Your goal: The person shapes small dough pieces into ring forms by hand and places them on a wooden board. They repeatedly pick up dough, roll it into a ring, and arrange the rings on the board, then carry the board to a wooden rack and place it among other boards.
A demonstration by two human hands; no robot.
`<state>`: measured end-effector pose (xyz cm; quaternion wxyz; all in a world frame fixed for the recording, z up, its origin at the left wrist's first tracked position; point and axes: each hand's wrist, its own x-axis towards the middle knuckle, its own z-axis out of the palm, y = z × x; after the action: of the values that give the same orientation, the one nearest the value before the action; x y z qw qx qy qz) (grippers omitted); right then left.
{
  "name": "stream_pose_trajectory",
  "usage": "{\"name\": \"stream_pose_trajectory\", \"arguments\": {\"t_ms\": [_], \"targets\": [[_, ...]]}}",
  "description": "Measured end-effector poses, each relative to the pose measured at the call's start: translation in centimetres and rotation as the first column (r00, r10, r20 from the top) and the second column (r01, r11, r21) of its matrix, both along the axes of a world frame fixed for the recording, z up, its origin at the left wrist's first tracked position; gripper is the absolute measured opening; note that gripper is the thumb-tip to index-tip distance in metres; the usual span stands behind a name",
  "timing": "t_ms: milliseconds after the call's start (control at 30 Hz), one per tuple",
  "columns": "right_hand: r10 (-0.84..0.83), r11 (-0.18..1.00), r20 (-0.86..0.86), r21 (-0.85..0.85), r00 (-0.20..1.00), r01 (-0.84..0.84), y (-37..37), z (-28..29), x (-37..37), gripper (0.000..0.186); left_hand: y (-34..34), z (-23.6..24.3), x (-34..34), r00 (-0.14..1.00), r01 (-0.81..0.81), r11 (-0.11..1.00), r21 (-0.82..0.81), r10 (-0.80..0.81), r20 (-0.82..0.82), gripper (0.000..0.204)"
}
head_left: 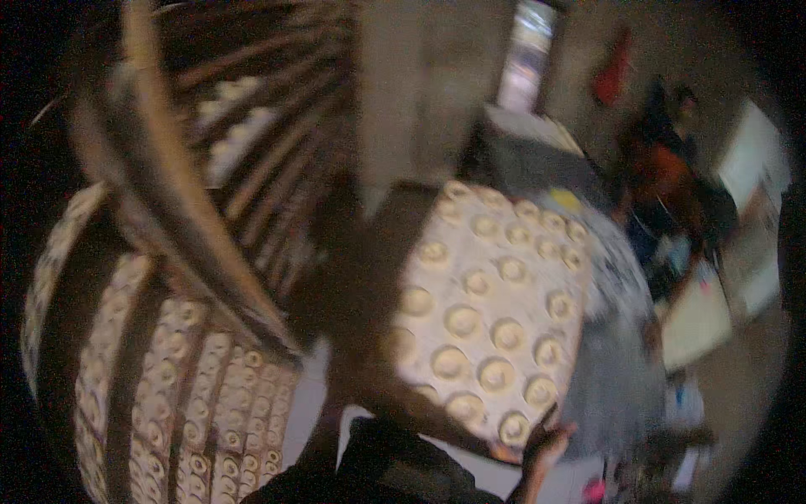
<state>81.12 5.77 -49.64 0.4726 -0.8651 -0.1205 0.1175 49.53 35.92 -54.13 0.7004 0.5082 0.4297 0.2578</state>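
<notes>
A pale tray (437, 281) carrying several round, ring-like pale dough pieces (508, 334) fills the centre, tilted within a blurred view. My right hand (546, 445) grips its near right corner, fingers wrapped at the edge. My left forearm rises from the lower edge toward the tray's dark left side; my left hand (340, 382) is in shadow there and its fingers cannot be made out. Beneath and right of the tray lies a dark grey round surface (617, 361) with pale dusting.
A rack (168, 143) with slatted levels stands at the left, with several trays of similar pieces (193, 395) at the lower left. People (676, 160) are among pale boards (697, 323) at the right. A narrow bright opening (525, 50) is in the back wall.
</notes>
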Motion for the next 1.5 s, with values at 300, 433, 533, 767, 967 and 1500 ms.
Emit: {"name": "stream_pose_trajectory", "arguments": {"t_ms": [300, 433, 533, 767, 967, 1500], "targets": [[0.225, 0.726, -0.630, 0.617, 0.744, 0.303, 19.2, 3.9, 11.4, 0.072, 12.7, 0.2, -1.8, 1.000, 0.002, 0.986, 0.168, -0.007, 0.027, 0.075], [0.395, 0.692, -0.462, 0.718, 0.794, 0.074, 29.5, -1.6, 19.2, 0.062, 18.9, 0.0, -1.8, 0.999, -0.020, 0.951, 0.310, 0.010, 0.035, 0.086], [0.326, 0.752, -0.483, 0.653, 0.813, 0.086, 37.1, -5.8, 24.3, 0.064, 21.6, 1.9, -0.4, 0.996, -0.082, 0.915, 0.396, 0.068, 0.049, 0.095], [0.487, 0.790, -0.308, 0.554, 0.817, -0.263, 50.4, -8.1, 37.1, 0.080, 23.5, 11.0, 7.7, 0.982, -0.172, 0.911, 0.376, 0.131, 0.133, 0.084], [0.499, 0.732, -0.028, 0.549, 0.866, -0.404, 58.8, 4.8, 45.3, 0.071, 28.4, 18.6, 16.8, 0.944, -0.171, 0.925, 0.339, 0.055, 0.325, 0.080], [0.982, 0.144, -0.049, 0.819, 0.183, -0.556, 80.4, 31.1, 41.4, 0.064, 41.9, 31.6, 24.7, 0.883, -0.447, 0.550, 0.706, 0.145, 0.446, 0.065]]}}
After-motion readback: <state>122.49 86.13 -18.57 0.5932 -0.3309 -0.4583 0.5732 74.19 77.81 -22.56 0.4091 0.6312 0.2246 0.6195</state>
